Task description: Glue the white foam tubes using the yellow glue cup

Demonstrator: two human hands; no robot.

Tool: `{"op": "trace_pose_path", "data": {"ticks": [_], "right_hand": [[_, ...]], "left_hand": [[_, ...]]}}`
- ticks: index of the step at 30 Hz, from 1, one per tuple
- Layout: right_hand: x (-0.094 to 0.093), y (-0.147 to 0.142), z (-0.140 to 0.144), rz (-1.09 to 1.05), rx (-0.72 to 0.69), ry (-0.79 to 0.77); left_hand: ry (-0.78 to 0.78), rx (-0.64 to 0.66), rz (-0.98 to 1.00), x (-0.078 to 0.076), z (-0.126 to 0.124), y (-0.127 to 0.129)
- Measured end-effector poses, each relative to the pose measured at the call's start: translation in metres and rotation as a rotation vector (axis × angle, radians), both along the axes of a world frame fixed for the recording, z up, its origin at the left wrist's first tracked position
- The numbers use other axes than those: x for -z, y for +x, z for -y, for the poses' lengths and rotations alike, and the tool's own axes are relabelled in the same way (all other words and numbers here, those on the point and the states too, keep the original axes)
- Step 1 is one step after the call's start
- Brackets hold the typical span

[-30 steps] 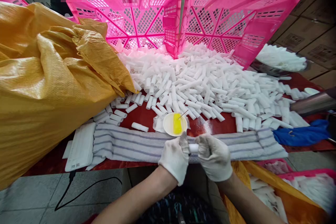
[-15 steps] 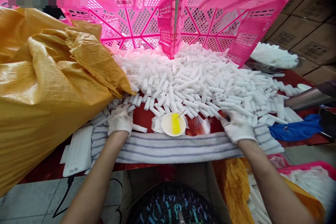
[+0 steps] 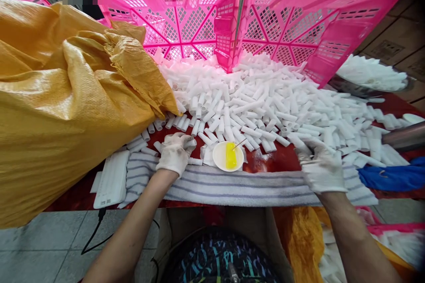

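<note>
Left hand (image 3: pixel 175 152) grips a tube (image 3: pixel 195 161); right hand (image 3: pixel 320 166) (fingers hidden) beside dish (image 3: pixel 228 156).

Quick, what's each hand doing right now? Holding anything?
Left hand: closed on a white tube at the pile's edge.
Right hand: resting on white tubes; whether it grips one cannot be told.

Both bare forearms stretched forward and spread well apart, left hand (image 3: pixel 174 152) in a soiled white glove, palm down with fingers curled loosely under, right hand (image 3: pixel 321 166) gloved alike, palm down, fingers (image 3: pixel 307 145) bent and reaching forward, wrists level and slightly turned outward.
</note>
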State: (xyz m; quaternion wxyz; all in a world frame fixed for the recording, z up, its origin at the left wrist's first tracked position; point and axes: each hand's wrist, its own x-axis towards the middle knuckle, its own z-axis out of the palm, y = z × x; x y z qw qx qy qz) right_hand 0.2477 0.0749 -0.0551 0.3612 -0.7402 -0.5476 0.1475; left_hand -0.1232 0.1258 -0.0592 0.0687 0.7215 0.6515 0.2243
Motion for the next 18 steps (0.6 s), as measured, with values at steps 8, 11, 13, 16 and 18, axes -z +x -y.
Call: {"op": "trace_pose_path", "data": {"ticks": [8, 11, 13, 16, 18], "right_hand": [[0.019, -0.104, 0.008, -0.733, -0.272, -0.293], [0.031, -0.108, 0.002, -0.522, -0.302, -0.076], [0.035, -0.105, 0.003, -0.449, -0.368, 0.057], [0.036, -0.103, 0.008, -0.443, -0.37, -0.016], [0.036, -0.103, 0.011, -0.449, -0.357, -0.057]], "left_hand": [[-0.233, -0.039, 0.993, -0.017, 0.021, 0.023], [-0.348, -0.065, 1.162, -0.016, 0.03, 0.025], [-0.417, -0.043, 1.197, -0.014, 0.035, 0.025], [-0.447, -0.015, 1.189, -0.007, 0.04, 0.026], [-0.44, -0.021, 1.206, -0.002, 0.04, 0.029]]}}
